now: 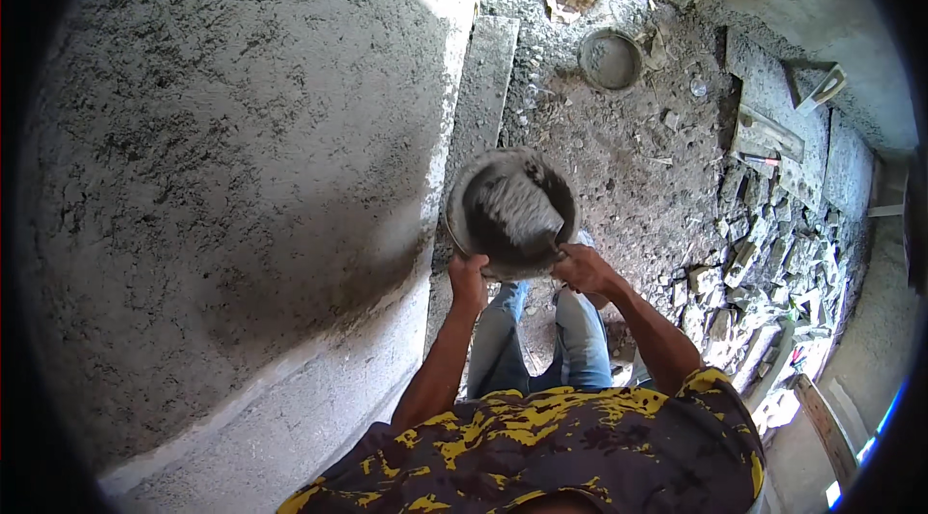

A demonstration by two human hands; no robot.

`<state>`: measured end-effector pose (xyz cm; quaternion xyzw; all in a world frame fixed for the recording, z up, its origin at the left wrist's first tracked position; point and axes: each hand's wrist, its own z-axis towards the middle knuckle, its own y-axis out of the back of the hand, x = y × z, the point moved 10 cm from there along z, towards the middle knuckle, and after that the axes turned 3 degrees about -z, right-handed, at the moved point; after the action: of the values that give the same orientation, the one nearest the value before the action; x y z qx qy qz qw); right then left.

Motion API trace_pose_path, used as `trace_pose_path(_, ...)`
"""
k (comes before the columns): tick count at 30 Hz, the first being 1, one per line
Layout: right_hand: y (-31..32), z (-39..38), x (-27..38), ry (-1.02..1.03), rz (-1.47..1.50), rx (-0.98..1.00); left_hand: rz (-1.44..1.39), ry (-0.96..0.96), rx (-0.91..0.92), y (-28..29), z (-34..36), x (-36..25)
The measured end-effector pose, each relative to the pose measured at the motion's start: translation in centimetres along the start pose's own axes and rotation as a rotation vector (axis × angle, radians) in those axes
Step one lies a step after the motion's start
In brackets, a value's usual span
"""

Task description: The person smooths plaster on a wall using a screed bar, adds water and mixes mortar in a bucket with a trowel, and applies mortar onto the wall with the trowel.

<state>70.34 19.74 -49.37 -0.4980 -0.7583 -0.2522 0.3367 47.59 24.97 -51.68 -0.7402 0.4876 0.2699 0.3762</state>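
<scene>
Two hands grip bowl and trowel.

Near-black shirt splashed with irregular bright yellow blotches; faded blue denim jeans, paler at the knees. Round grey basin with a near-black inside; flat trowel smeared pale grey. Rough plastered wall in patchy greys. Grey-brown dirt floor, whitish-grey rubble near its right edge.

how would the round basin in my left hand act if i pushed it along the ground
Probably stiff: the basin looks round, not sagging, in the left hand. It would likely scrape or catch, since the ground looks rough and gritty.
</scene>
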Motion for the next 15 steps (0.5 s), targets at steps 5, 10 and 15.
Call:
trace_pose_path(5, 7.5, -5.5, 1.1, 0.135, 0.634, -0.323, 0.006, 0.138, -0.043, 2.1, 1.3, -0.8)
trace_pose_path(10, 18.3, -11.3, -0.2, 0.160, 0.568, -1.090, 0.003, 0.116, -0.083, 9.3, 1.9, -2.5)
trace_pose_path(15, 23.9, -11.3, -6.7, -0.412, -0.150, -1.821, 0.227, 0.200, -0.288, 15.2, -0.1, -3.9)
